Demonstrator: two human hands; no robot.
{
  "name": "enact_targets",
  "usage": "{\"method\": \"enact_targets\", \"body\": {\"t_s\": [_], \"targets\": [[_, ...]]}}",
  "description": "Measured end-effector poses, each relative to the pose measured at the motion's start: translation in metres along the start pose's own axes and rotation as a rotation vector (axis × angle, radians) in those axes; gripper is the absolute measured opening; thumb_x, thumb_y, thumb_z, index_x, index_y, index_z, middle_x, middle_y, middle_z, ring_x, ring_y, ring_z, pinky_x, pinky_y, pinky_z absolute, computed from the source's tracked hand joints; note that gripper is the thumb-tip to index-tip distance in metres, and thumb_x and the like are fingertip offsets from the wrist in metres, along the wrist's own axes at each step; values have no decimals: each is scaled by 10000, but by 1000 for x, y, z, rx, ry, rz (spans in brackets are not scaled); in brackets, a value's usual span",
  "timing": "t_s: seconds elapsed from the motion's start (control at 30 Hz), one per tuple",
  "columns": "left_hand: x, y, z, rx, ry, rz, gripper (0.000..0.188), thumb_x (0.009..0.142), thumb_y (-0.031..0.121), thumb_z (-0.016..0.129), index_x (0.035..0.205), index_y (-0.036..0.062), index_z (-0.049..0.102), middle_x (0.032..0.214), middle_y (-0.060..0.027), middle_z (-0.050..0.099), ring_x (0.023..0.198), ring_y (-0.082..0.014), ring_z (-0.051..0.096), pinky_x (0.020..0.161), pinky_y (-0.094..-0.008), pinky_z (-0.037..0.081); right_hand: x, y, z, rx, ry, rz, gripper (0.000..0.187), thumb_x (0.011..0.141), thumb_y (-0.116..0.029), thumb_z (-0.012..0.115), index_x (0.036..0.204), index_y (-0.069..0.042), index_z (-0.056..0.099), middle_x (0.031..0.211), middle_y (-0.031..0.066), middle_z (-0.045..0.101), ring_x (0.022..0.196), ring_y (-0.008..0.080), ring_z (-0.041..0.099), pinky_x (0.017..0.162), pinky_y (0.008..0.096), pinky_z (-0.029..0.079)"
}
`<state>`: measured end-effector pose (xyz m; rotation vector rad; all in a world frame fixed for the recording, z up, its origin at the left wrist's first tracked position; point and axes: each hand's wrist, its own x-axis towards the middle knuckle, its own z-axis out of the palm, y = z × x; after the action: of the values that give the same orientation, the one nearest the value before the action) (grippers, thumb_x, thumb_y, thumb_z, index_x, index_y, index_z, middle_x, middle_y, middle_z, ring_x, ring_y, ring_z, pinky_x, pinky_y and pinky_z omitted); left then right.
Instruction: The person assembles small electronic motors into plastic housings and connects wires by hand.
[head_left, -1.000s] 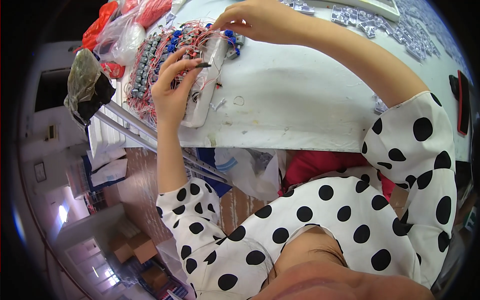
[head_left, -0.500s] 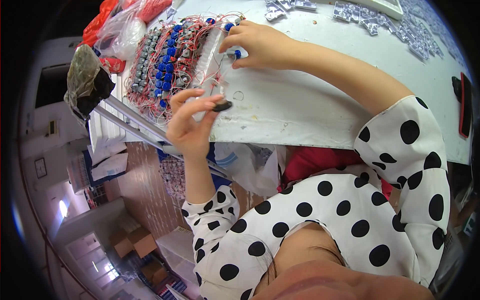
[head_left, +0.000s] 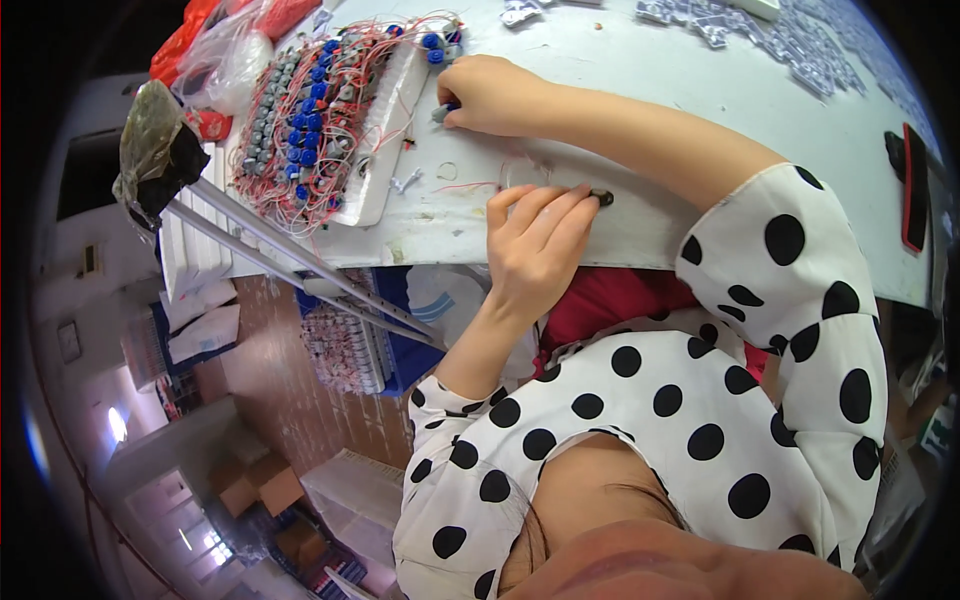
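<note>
My left hand is over the table's near edge, its fingers closed on a small dark rounded piece whose kind I cannot make out. Thin red and white wires trail over the tabletop beside those fingers. Farther off, my right hand pinches a small grey-and-blue motor against the table; its fingers hide part of it. Just beyond that hand stand a few blue-capped motors. To the left, a white foam tray carries rows of grey and blue motors with tangled red and white wires.
Clear plastic parts lie heaped at the far right. A red-and-black object rests near the right edge. Plastic bags sit at the far left. Metal poles topped with a bag-wrapped piece stand at the table's left side.
My left hand has moved right, away from the tray, with the dark piece still in its fingers. My right hand has come slightly nearer and closed on a motor.
</note>
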<state>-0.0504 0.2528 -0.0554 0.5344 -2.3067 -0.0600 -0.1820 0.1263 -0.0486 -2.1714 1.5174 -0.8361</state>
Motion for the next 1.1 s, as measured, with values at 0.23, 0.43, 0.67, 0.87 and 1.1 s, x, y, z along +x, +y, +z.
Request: {"method": "enact_targets", "body": {"t_s": [0.23,0.43,0.67,0.87,1.1], "targets": [[34,1,-17,-130,70,-39,456,709,93,864,1140,123,718,1227,-54,679,1100,-234,611,977,-388,402,-45,8,-80,589,-59,213,355,895,-254,761,1145,-7,708,1010,105,738,935,188,710,888,315,554],[145,9,-42,-116,217,29,530,824,53,816,1327,97,657,1263,-110,640,1192,-241,580,950,-342,516,-117,-16,-195,976,30,125,381,938,-230,729,1184,53,662,1073,133,712,987,189,706,927,292,561],[222,59,29,-361,-50,305,300,940,7,672,1239,-2,681,1151,-140,723,1005,-222,701,894,-331,546,-206,25,-286,548,210,234,490,767,-266,877,1131,24,722,1054,151,735,996,201,709,875,298,578],[237,87,126,-422,-295,202,297,957,114,690,1222,-18,681,1029,-147,734,906,-205,705,800,-304,541,-244,138,-260,534,442,272,359,744,-198,901,987,25,761,903,127,760,808,181,731,717,286,605],[266,70,275,-807,-561,298,284,938,100,715,1207,10,701,1007,-141,709,878,-189,667,745,-298,529,-319,156,-231,616,615,371,274,779,-116,863,959,58,751,890,147,750,826,216,737,762,315,621]]}}
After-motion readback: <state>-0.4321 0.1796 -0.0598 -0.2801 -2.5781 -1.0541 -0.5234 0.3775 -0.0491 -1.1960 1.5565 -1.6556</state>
